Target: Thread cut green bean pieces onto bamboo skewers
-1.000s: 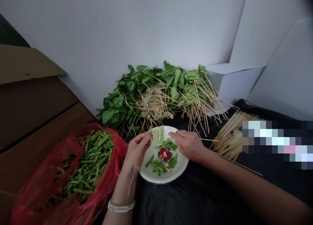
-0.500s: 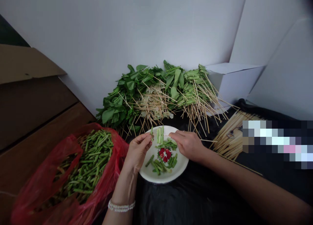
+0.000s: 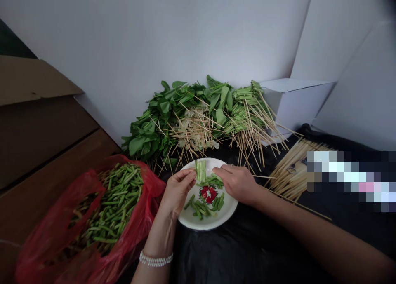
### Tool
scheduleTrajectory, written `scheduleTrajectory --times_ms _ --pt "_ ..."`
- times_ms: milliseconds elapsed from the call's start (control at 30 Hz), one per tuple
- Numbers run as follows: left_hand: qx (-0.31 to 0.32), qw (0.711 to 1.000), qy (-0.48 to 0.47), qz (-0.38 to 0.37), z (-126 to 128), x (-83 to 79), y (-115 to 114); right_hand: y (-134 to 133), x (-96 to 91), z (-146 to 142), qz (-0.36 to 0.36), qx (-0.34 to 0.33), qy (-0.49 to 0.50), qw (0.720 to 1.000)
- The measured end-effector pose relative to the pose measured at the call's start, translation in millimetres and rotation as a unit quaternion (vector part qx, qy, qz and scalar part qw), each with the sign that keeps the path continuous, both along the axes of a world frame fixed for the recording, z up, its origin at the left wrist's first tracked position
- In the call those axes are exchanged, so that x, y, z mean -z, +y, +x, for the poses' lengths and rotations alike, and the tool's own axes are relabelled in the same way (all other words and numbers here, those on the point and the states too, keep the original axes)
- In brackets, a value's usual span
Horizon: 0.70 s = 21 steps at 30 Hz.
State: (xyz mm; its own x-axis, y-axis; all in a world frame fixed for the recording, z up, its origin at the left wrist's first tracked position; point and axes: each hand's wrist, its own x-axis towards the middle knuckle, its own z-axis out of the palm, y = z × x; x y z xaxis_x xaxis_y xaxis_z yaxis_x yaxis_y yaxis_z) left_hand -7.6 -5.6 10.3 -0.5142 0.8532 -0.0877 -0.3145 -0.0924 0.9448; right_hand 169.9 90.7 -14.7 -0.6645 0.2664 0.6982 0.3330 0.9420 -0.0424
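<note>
My right hand (image 3: pixel 239 183) is closed round a thin bamboo skewer (image 3: pixel 265 177), whose back end sticks out to the right. On the skewer's front part several short green stem pieces (image 3: pixel 201 171) sit side by side. At their left side, the thumb and fingers of my left hand (image 3: pixel 177 192) pinch another green stem piece, which fingers partly hide. Both hands are above a white plate (image 3: pixel 227 218) with a red flower print. Small heaps of cut stems (image 3: pixel 200 210) lie on the plate.
A red plastic bag (image 3: pixel 151 185) full of cut green stems (image 3: pixel 119 205) stands at the left. Behind the plate are leafy greens (image 3: pixel 144 135) and finished-looking skewers (image 3: pixel 247 127). Loose bamboo skewers (image 3: pixel 286 164) and scissors (image 3: pixel 291 168) lie right. A white box (image 3: pixel 300 102) stands behind them.
My left hand has moved slightly right, bringing its stem piece up against the row on the skewer. My right hand has stayed nearly in place with the skewer.
</note>
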Motion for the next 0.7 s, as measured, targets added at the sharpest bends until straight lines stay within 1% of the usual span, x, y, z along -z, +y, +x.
scheduleTrajectory --times_ms 67,100,167,200,267,333,400,467,500,567,633,700 --pt "0.015 0.999 0.048 -0.004 0.3 2.6 0.9 -0.3 -0.3 -0.4 -0.002 0.015 0.010 1.000" --pt "0.030 0.996 0.089 -0.008 1.1 4.3 1.2 -0.2 -0.5 -0.5 -0.006 0.024 0.017 1.000" --pt "0.072 0.977 0.199 -0.023 3.9 8.2 1.3 0.3 -1.1 -0.8 -0.023 0.042 0.030 0.998" --pt "0.093 0.959 0.265 -0.030 5.8 10.0 0.8 0.7 -1.3 -0.9 -0.036 0.050 0.035 0.997" --pt "0.128 0.907 0.399 -0.029 9.7 13.1 -1.4 1.8 -1.4 -1.0 -0.065 0.058 0.039 0.995" --pt "0.161 0.842 0.515 -0.016 12.8 15.0 -4.7 2.8 -0.8 -1.1 -0.088 0.062 0.041 0.993" --pt "0.195 0.782 0.591 -0.011 15.1 15.9 -8.0 3.6 0.5 -1.3 -0.098 0.061 0.041 0.992" --pt "0.217 0.744 0.632 -0.029 17.1 16.2 -10.3 4.2 2.1 -1.4 -0.101 0.054 0.043 0.992" --pt "0.221 0.731 0.645 -0.041 18.0 16.2 -11.0 4.4 2.8 -1.4 -0.101 0.050 0.045 0.993" --pt "0.216 0.716 0.661 -0.064 19.8 16.1 -11.3 4.7 3.7 -1.3 -0.103 0.043 0.046 0.993" --pt "0.207 0.717 0.662 -0.075 21.3 16.1 -10.9 4.7 3.8 -1.2 -0.105 0.037 0.048 0.993" --pt "0.198 0.728 0.652 -0.078 22.0 16.4 -10.4 4.2 3.3 -1.1 -0.107 0.033 0.052 0.992"
